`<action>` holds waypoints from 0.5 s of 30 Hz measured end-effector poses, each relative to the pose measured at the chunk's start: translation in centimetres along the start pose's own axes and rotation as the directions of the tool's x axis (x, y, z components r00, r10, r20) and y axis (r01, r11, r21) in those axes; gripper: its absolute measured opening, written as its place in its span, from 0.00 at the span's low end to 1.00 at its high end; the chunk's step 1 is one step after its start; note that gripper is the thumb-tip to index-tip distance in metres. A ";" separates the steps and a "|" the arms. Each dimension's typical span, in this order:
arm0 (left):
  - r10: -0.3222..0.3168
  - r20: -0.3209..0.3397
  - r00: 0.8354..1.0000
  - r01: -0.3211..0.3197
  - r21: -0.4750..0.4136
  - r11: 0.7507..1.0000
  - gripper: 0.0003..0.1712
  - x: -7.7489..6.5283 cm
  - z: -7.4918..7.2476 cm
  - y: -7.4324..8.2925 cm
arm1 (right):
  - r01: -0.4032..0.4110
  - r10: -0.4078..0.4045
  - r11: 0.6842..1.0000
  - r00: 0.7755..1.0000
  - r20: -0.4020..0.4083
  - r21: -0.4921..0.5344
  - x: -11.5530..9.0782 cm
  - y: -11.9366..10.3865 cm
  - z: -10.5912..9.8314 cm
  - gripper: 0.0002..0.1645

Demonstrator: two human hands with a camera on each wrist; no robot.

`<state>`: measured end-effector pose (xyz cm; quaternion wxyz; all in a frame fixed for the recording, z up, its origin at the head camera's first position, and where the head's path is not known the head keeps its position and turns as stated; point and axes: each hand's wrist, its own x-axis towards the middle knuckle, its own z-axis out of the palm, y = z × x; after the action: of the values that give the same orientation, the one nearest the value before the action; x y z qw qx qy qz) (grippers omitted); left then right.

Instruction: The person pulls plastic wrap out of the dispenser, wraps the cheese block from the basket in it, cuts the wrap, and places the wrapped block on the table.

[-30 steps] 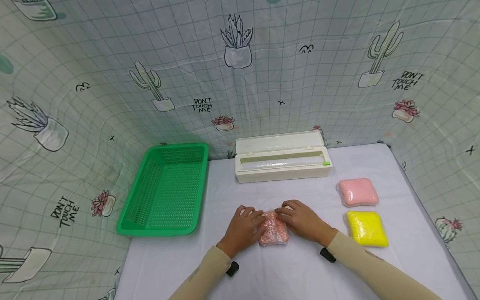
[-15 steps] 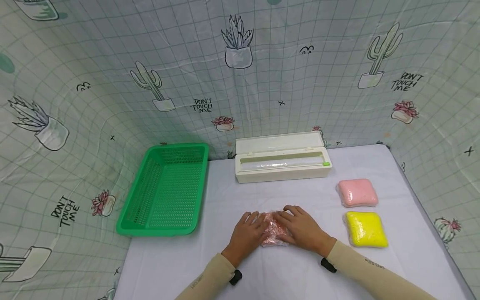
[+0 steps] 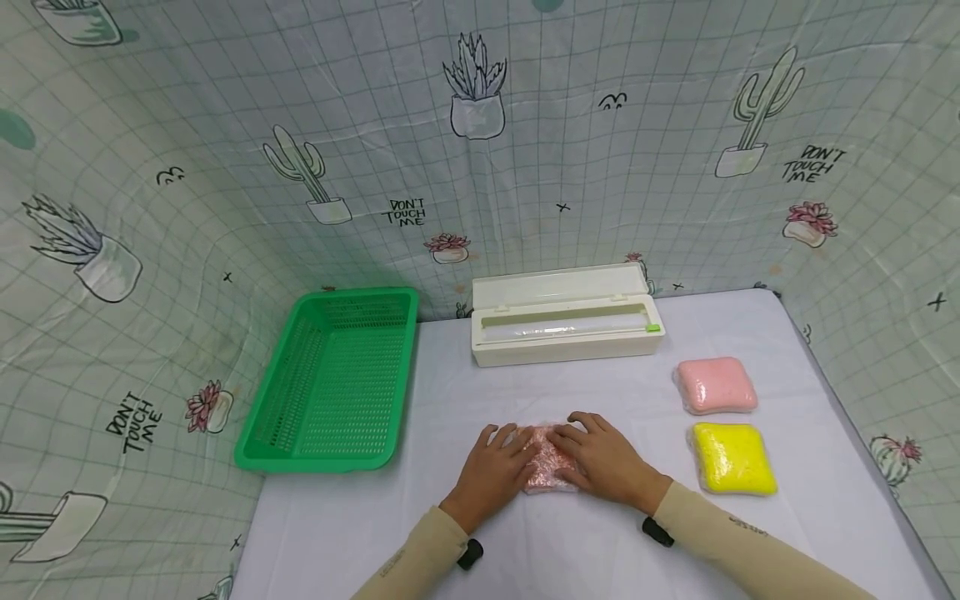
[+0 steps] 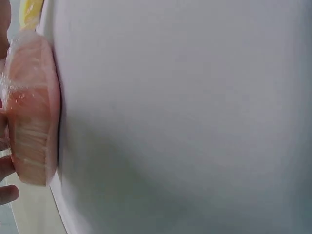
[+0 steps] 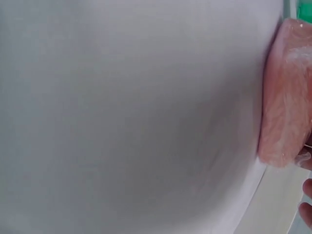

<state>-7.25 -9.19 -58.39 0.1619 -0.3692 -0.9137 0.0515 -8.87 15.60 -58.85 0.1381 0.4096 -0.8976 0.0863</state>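
A salmon-pink block wrapped in crinkled cling film [image 3: 549,467] lies flat on the white-covered table, between both hands. My left hand [image 3: 491,475] rests on its left side, fingers over the upper edge. On the right part lies my right hand [image 3: 607,458], its fingers spread and touching the wrapped top. In the left wrist view the block [image 4: 34,112] shows its side with stretched film, and fingertips [image 4: 7,195] appear beside it. The right wrist view shows the block [image 5: 285,107] with fingertips [image 5: 306,212] near its end. The fingers partly hide the top.
A white cling film dispenser [image 3: 566,346] with its lid raised stands behind the hands. To the left is a green perforated basket [image 3: 408,375]. A film-wrapped pink block [image 3: 716,385] and a film-wrapped yellow block [image 3: 733,458] lie on the right. Patterned cloth surrounds the table.
Over the first half second both hands shift slightly, and the right fingers and thumb come further over the block. Since then the hands have barely moved.
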 end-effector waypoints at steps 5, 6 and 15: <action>-0.023 0.027 0.999 0.024 -0.044 0.999 0.19 -0.1 0.0 -0.1 | -0.007 0.007 1.000 1.000 -0.014 0.016 -0.3 -0.1 0.4 0.35; -0.025 0.026 0.999 0.026 -0.048 0.998 0.19 -0.1 0.0 -0.2 | -0.008 0.008 1.000 1.000 -0.012 0.013 -0.3 -0.1 0.5 0.36; -0.047 0.055 0.997 0.053 -0.111 0.992 0.20 -0.2 0.3 -0.6 | -0.027 0.029 0.997 0.999 -0.029 0.065 -0.3 0.1 0.5 0.35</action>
<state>-7.59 -9.73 -58.61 0.1184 -0.3532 -0.9280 0.0057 -8.87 15.72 -59.36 0.1371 0.4000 -0.8978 0.1236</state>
